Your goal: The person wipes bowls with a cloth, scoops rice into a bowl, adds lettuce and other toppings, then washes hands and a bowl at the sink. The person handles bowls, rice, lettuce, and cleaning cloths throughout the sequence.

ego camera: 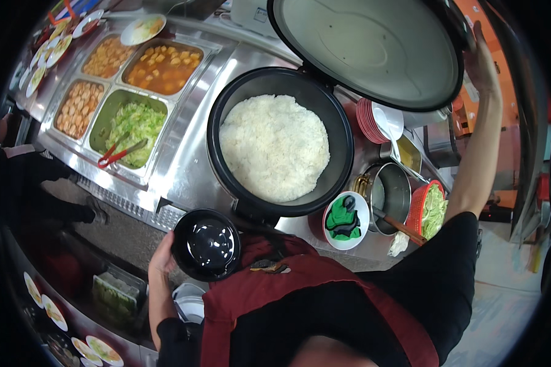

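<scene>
My left hand [164, 257] holds an empty black bowl [206, 245] by its left rim, in front of the apron. In the middle stands a large round rice cooker [215, 151] with its lid up, and cooked white rice [275, 147] lies inside it. At the upper right my right hand [481, 64] touches the outer edge of the raised lid [372, 46]; the lid partly hides the fingers. A white bowl with green and black cloth-like items [345, 221] sits just below the cooker's right side.
Steel food pans [172, 110] hold tofu in sauce, cabbage and other dishes; red-handled tongs [119, 153] rest in one. To the right are stacked red bowls [366, 120], a steel pot [395, 192] with a wooden-handled utensil, and a red basket [418, 206] of shredded cabbage. Another person's dark-clothed leg [69, 202] shows left.
</scene>
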Motion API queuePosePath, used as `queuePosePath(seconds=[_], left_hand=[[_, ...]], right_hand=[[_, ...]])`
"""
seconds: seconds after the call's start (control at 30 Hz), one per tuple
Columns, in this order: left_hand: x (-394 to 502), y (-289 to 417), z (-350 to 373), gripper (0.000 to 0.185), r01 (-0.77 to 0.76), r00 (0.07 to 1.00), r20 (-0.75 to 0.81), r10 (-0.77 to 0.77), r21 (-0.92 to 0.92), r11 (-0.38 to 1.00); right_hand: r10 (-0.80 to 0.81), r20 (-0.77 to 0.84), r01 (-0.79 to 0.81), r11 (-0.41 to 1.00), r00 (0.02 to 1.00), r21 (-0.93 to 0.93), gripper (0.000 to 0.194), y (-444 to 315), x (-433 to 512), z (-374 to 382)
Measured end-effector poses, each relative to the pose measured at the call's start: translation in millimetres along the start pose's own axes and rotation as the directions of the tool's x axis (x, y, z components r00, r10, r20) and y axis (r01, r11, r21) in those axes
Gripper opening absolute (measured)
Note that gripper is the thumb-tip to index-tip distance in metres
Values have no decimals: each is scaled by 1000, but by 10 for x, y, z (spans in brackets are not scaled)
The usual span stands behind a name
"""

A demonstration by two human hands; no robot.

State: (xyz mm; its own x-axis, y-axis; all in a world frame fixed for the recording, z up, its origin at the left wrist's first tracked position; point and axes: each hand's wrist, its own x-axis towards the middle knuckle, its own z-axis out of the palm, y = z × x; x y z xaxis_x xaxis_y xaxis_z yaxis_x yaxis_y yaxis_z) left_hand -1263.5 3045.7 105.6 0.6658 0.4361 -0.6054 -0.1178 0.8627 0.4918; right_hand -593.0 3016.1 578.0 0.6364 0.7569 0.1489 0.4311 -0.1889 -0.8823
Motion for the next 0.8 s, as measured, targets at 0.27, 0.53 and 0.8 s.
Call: queuePosePath(seconds=[0.27, 0.53, 0.8], left_hand=[[144, 448, 590, 52, -122, 980, -175, 96, -144, 982], [531, 851, 1267, 51, -158, 981, -111, 156, -8, 987], [685, 1080, 1601, 53, -186, 930, -336, 146, -90, 978]], right_hand=[[-531, -360, 87, 642, 767, -762, 72, 900, 1123, -331], [-858, -294, 246, 420, 421, -873, 51, 1714, 681, -494], [382, -290, -444, 418, 878, -793, 93, 4049, -1263, -224]])
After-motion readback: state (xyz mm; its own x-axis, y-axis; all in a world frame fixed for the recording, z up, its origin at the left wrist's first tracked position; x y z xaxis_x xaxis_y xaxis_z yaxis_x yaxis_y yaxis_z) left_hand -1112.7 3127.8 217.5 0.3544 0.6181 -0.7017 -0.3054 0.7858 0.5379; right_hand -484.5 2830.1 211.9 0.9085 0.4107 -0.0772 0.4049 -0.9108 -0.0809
